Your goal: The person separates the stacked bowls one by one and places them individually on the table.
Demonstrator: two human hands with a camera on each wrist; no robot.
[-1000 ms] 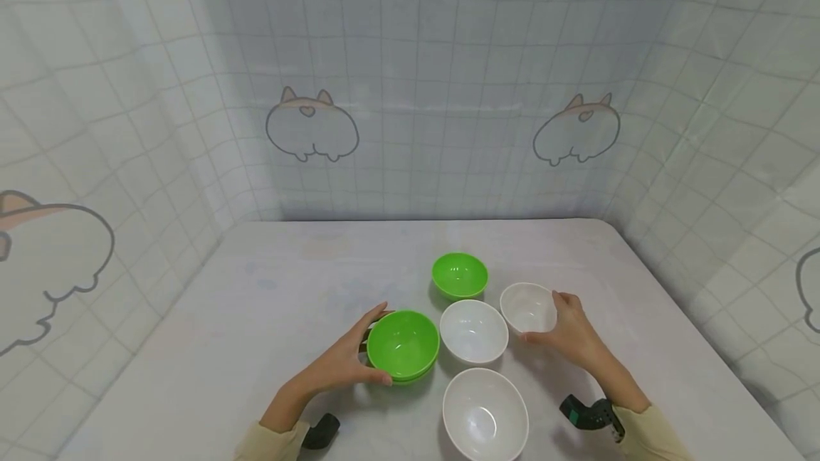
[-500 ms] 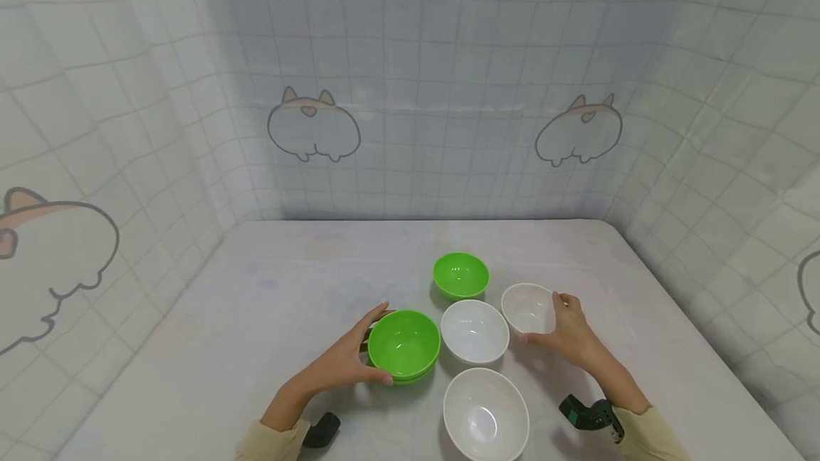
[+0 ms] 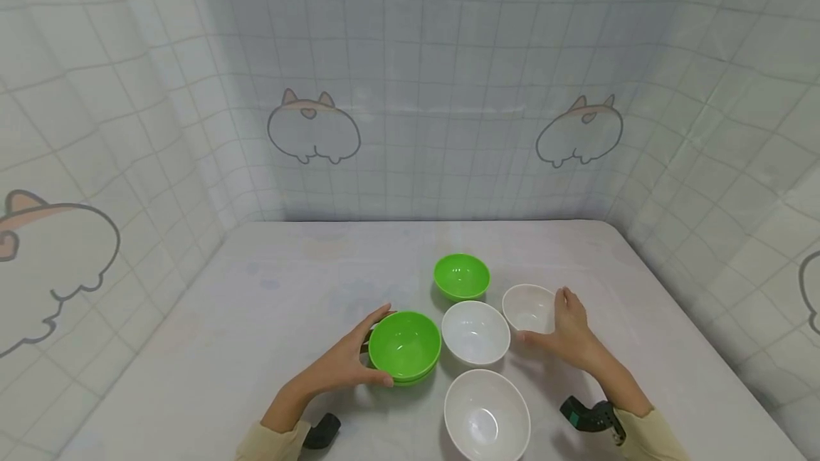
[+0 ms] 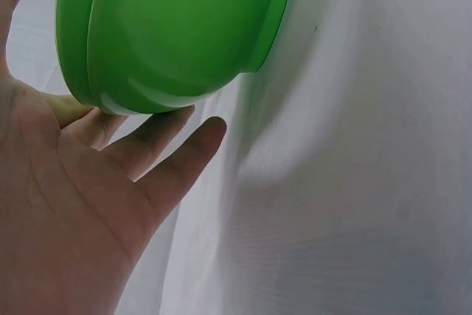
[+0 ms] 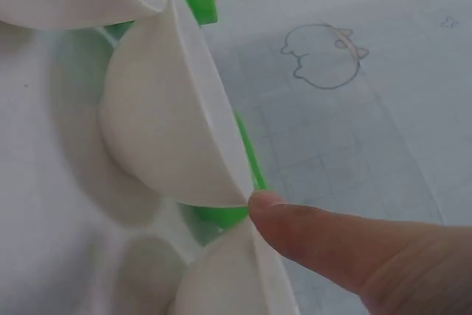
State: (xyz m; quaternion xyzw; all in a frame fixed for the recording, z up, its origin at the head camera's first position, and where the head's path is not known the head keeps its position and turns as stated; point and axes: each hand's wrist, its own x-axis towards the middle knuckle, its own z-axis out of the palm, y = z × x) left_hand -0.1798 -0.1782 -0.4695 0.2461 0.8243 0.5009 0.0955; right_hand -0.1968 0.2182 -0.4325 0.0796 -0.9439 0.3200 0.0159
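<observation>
In the head view, my left hand (image 3: 352,361) grips two nested green bowls (image 3: 405,343) from the left, thumb at the near side and fingers round the far side. Up close in the left wrist view, fingers lie against the green bowl wall (image 4: 177,35). My right hand (image 3: 570,333) is at the right side of a small white bowl (image 3: 527,309). Its fingers stand straight at the bowl's rim, with the thumb spread toward the near side. In the right wrist view the right thumb (image 5: 317,241) overlaps the small white bowl's rim (image 5: 258,256); the other fingers are out of frame.
A mid-sized white bowl (image 3: 475,331) sits between the hands. Behind it is a single green bowl (image 3: 461,276), and in front a larger white bowl (image 3: 487,415). The white-covered table (image 3: 307,255) is enclosed by patterned curtains (image 3: 442,126).
My right fingers have straightened and lifted slightly off the small white bowl's rim. My left hand and the bowls stay in place.
</observation>
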